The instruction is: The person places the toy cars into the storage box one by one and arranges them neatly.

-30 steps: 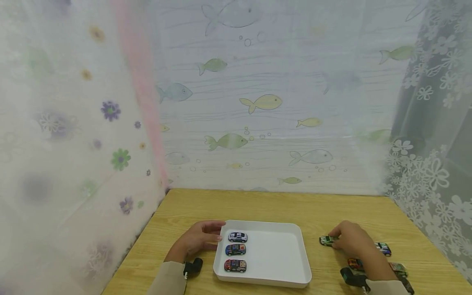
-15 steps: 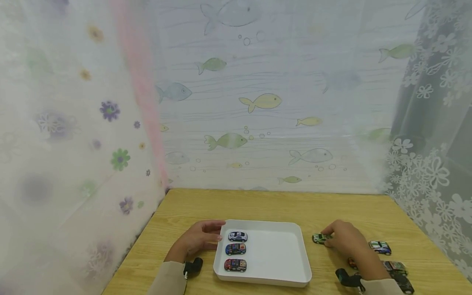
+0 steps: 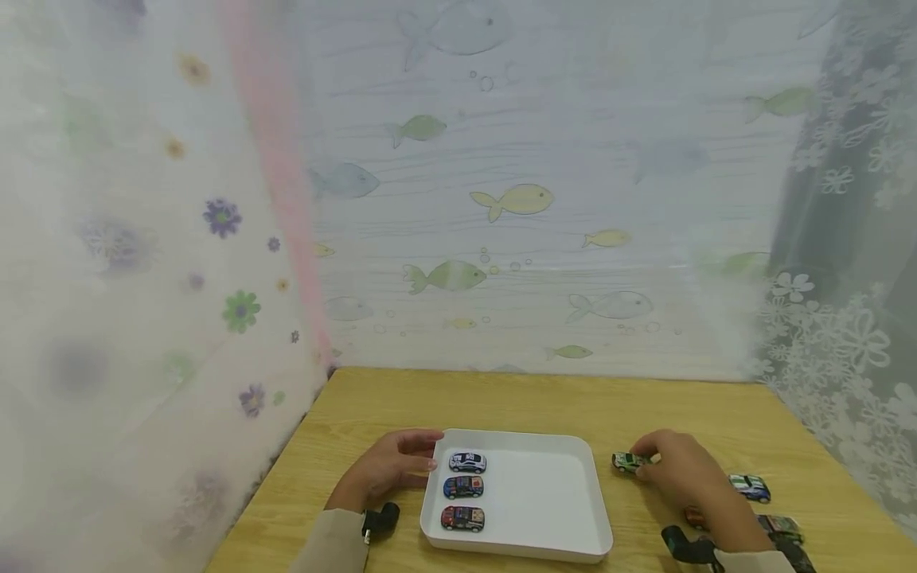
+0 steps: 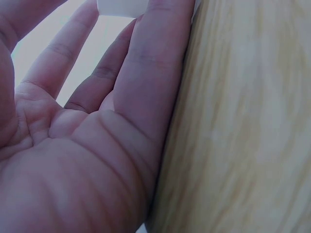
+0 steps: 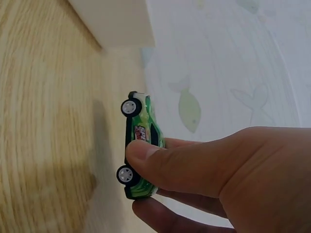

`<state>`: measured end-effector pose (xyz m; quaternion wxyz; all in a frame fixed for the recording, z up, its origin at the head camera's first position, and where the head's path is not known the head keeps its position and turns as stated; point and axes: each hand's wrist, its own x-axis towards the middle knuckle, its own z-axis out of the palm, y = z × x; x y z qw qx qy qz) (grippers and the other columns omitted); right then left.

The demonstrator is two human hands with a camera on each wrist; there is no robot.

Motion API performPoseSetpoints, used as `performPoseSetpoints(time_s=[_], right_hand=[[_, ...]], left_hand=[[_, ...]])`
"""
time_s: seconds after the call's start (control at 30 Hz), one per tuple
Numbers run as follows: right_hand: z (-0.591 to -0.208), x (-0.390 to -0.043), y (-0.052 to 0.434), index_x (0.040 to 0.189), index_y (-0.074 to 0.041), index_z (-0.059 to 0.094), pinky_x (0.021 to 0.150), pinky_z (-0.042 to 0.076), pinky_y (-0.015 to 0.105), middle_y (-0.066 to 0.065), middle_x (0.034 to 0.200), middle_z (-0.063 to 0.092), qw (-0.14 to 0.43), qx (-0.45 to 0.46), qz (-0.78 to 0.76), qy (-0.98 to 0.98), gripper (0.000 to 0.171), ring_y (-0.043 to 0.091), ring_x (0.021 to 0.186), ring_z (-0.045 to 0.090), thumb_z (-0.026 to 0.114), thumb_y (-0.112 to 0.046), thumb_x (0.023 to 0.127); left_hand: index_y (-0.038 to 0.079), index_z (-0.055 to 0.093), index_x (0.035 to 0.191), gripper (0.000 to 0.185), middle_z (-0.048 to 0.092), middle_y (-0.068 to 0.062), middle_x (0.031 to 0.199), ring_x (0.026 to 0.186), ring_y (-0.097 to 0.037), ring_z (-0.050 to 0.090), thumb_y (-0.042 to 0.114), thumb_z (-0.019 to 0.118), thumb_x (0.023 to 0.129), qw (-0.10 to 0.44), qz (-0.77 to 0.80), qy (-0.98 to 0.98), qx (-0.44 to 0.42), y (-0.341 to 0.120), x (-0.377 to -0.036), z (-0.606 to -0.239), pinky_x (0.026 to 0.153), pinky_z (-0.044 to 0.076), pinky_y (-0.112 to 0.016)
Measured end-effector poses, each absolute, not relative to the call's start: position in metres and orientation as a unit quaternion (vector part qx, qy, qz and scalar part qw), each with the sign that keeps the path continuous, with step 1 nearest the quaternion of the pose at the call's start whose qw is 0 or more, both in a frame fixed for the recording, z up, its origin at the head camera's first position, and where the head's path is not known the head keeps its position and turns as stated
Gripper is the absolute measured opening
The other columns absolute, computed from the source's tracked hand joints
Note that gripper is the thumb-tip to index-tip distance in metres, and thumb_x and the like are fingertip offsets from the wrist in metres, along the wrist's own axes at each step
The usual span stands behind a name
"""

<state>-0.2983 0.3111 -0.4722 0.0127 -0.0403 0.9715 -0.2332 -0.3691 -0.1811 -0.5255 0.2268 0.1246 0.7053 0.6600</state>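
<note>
My right hand (image 3: 680, 473) pinches a green toy car (image 3: 628, 461) between thumb and fingers, just right of a white tray (image 3: 544, 501). In the right wrist view the car (image 5: 141, 127) shows its side and two wheels, held away from the wood surface, with the thumb across its lower side. At the tray's left wall rests my left hand (image 3: 387, 465), its fingers extended and slightly bent. The left wrist view shows the palm (image 4: 82, 165) beside the wood. Inside the tray, a white car (image 3: 467, 462), a blue car (image 3: 463, 487) and a red car (image 3: 462, 519) line its left side.
Right of the tray, a white-and-blue car with green stripes (image 3: 749, 487) and several others lie on the wooden table (image 3: 501, 398), partly hidden by my right forearm. A fish-patterned sheet (image 3: 516, 278) hangs at the table's back, and a flowered one (image 3: 172, 318) at the left.
With the green car in it, my right hand has moved a little left, closer to the tray. My left hand keeps its place at the tray. The head view has shifted slightly.
</note>
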Motion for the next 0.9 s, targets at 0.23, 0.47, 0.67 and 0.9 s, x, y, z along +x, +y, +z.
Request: performPoseSetpoints(time_s=[0.23, 0.47, 0.67, 0.9], right_hand=[[-0.462, -0.297, 0.308, 0.113, -0.009, 0.078, 0.083, 0.060, 0.054, 0.009, 0.111, 0.076, -0.015, -0.063, -0.244, 0.968, 0.027, 0.037, 0.105, 0.070, 0.082, -0.015, 0.087], [-0.453, -0.300, 0.297, 0.114, -0.011, 0.078, 0.079, 0.062, 0.046, 0.008, 0.112, 0.075, -0.020, -0.076, -0.272, 0.959, 0.027, 0.028, 0.099, 0.071, 0.081, -0.015, 0.088], [-0.447, -0.304, 0.284, 0.114, -0.011, 0.078, 0.074, 0.062, 0.042, 0.008, 0.112, 0.075, -0.025, -0.091, -0.294, 0.951, 0.026, 0.025, 0.095, 0.071, 0.081, -0.013, 0.088], [-0.442, -0.310, 0.270, 0.112, -0.012, 0.079, 0.069, 0.060, 0.038, 0.007, 0.111, 0.075, -0.038, -0.102, -0.309, 0.945, 0.025, 0.022, 0.090, 0.071, 0.082, -0.013, 0.088]], left_hand=[[0.012, 0.058, 0.147, 0.059, 0.058, -0.017, 0.148, 0.130, -0.028, 0.061, 0.009, 0.078, 0.092, 0.230, 0.657, 0.707, 0.126, -0.179, -0.368, -0.523, 0.096, 0.061, -0.046], [0.011, 0.058, 0.146, 0.059, 0.059, -0.017, 0.146, 0.127, -0.028, 0.062, 0.008, 0.079, 0.091, 0.231, 0.661, 0.703, 0.122, -0.179, -0.368, -0.524, 0.095, 0.061, -0.047], [0.012, 0.059, 0.146, 0.058, 0.060, -0.015, 0.145, 0.126, -0.027, 0.063, 0.007, 0.079, 0.091, 0.229, 0.663, 0.702, 0.120, -0.179, -0.369, -0.525, 0.095, 0.061, -0.047], [0.012, 0.059, 0.146, 0.058, 0.059, -0.016, 0.146, 0.127, -0.028, 0.063, 0.008, 0.078, 0.092, 0.230, 0.662, 0.703, 0.123, -0.179, -0.369, -0.525, 0.095, 0.061, -0.047]])
